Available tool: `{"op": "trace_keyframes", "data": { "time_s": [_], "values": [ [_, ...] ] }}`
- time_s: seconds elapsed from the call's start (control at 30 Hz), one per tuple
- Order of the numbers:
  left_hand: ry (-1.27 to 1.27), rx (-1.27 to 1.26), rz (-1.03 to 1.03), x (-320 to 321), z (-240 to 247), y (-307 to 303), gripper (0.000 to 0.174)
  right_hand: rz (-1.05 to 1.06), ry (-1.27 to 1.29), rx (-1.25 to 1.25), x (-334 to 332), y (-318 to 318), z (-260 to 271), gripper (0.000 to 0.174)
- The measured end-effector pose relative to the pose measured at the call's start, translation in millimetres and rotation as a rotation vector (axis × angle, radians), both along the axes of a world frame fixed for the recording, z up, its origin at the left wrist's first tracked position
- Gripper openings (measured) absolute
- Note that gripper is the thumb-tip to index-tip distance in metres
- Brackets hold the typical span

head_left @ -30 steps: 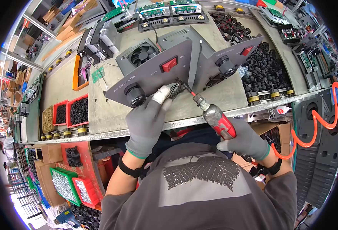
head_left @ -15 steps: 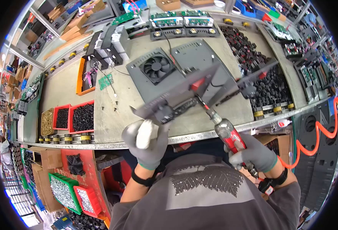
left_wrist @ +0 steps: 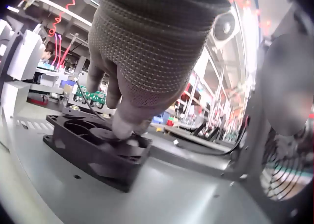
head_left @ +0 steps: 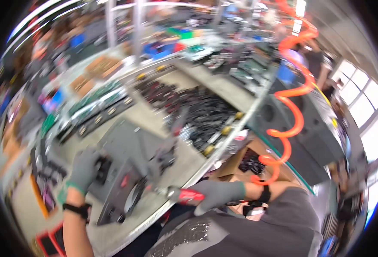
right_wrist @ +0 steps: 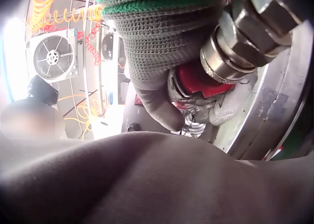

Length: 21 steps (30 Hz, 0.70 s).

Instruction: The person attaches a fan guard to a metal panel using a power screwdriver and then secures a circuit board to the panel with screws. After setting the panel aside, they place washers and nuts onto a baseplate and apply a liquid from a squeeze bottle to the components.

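Observation:
My gloved left hand (head_left: 85, 169) reaches over the dark grey metal housing (head_left: 122, 132). Its fingertips pinch the frame of a black cooling fan (left_wrist: 98, 145), low over the housing floor in the left wrist view. The housing's front panel (head_left: 119, 188), with a red switch (head_left: 125, 180), stands on the near side. A wire fan guard (left_wrist: 284, 172) shows at the panel's round opening. My gloved right hand (head_left: 217, 195) grips a red and silver air screwdriver (head_left: 189, 195), its tip toward the panel. In the right wrist view the metal hose fitting (right_wrist: 230, 52) hides part of that grip.
A second panel with a black fitting (head_left: 165, 156) stands to the right on the bench. Behind it lie heaps of small black parts (head_left: 206, 113). An orange coiled hose (head_left: 298, 115) hangs at the right. Red bins (head_left: 47, 242) sit at the lower left, beside the metal bench edge (head_left: 154, 218).
My left hand has left the front panel's lower edge and moved up to the fan. The screwdriver has drawn back slightly from the panel. The head view has swung to the right and is blurred.

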<state>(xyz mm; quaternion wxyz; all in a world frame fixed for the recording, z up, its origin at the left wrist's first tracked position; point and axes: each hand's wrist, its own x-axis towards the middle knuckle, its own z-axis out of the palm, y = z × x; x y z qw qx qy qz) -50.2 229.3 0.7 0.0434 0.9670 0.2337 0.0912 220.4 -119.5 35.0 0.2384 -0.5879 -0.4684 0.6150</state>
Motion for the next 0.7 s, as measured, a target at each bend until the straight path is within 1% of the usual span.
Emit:
{"op": "trace_keyframes", "data": {
  "time_s": [0.03, 0.1, 0.13, 0.2, 0.23, 0.27, 0.33, 0.37, 0.47, 0.5, 0.53, 0.6, 0.63, 0.67, 0.7],
  "values": [
    [-0.036, 0.035, -0.041, 3.1, 7.0, 1.3, 0.021, -0.077, -0.027, 0.024, 0.1, -0.2, 8.0, 0.055],
    [-0.042, 0.069, -0.108, 7.9, 5.2, 6.2, 0.022, -0.019, 0.093, -0.200, -3.7, 3.6, 22.6, 0.049],
    [-0.053, 0.083, -0.122, 9.8, 4.7, 5.3, 0.022, -0.034, 0.084, -0.185, -3.9, 2.1, 26.7, 0.049],
    [-0.045, -0.150, -0.038, 6.5, 8.9, 6.3, 0.023, -0.027, 0.105, -0.229, -5.9, 5.2, 30.4, 0.044],
    [0.043, -0.077, -0.038, 3.0, 6.0, 11.1, 0.026, -0.024, 0.097, -0.217, -6.8, 6.0, 29.7, 0.041],
    [0.041, -0.064, -0.036, -0.2, 1.8, 14.7, 0.026, -0.022, 0.096, -0.204, -8.1, 6.0, 28.9, 0.041],
    [-0.055, -0.346, -0.044, -5.0, -10.9, 17.8, 0.029, -0.071, 0.119, -0.185, -7.6, 4.4, 27.1, 0.032],
    [-0.094, -0.341, -0.069, -8.5, -18.9, 18.4, 0.028, -0.068, 0.130, -0.190, -7.4, 4.7, 26.4, 0.033],
    [-0.106, -0.305, -0.061, -11.0, -12.2, 2.1, 0.028, -0.060, 0.136, -0.203, -7.9, 4.2, 26.0, 0.034],
    [-0.069, -0.329, -0.017, -7.8, 6.0, -12.0, 0.029, -0.058, 0.135, -0.204, -7.8, 3.9, 26.6, 0.034],
    [-0.070, -0.329, -0.013, -8.9, 9.5, -18.7, 0.029, -0.056, 0.127, -0.204, -7.5, 4.2, 28.0, 0.035],
    [-0.152, -0.228, 0.075, -11.9, 15.3, -28.2, 0.033, -0.051, 0.122, -0.202, -8.5, 5.2, 33.5, 0.036],
    [-0.153, -0.226, 0.078, -10.9, 33.6, -42.0, 0.033, -0.058, 0.117, -0.202, -9.1, 5.7, 39.5, 0.036],
    [-0.127, -0.305, 0.178, -7.4, 62.2, -60.1, 0.037, -0.065, 0.113, -0.202, -9.2, 6.0, 42.7, 0.036],
    [-0.102, -0.383, 0.277, -4.7, 77.7, -72.3, 0.041, -0.063, 0.113, -0.201, -9.3, 6.2, 42.8, 0.036]
  ]
}}
